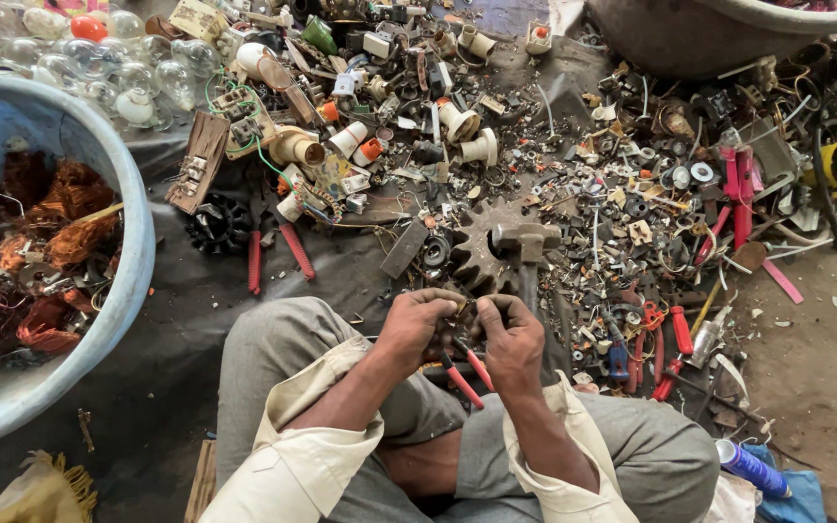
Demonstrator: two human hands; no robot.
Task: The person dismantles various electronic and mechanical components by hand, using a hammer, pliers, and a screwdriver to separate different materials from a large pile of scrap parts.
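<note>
Your left hand and your right hand meet just above your knees, fingers curled in toward each other. Between them sits a small dark part, pinched from the left by your left fingers; it is too small and too covered to name more closely. Your right hand is closed around red-handled pliers, whose two red grips stick out below your palms and slant down toward your lap. Whether the pliers' tips bite on the small part cannot be told, since your fingers hide them.

Just beyond your hands, a hammer lies on a large rusty gear wheel, its steel head across the gear and its handle running back toward your right hand. The gear rests on a dark ground sheet strewn with scrap: white and orange lamp bases, bits of circuit board, screws and washers.

To your left stands a big pale blue tub holding tangles of copper wire. Clear glass bulbs are heaped at the far left. A second pair of red-handled pliers lies open on the sheet ahead of your left knee. To your right lie more red-handled tools, and a blue canister rests by your right knee.
</note>
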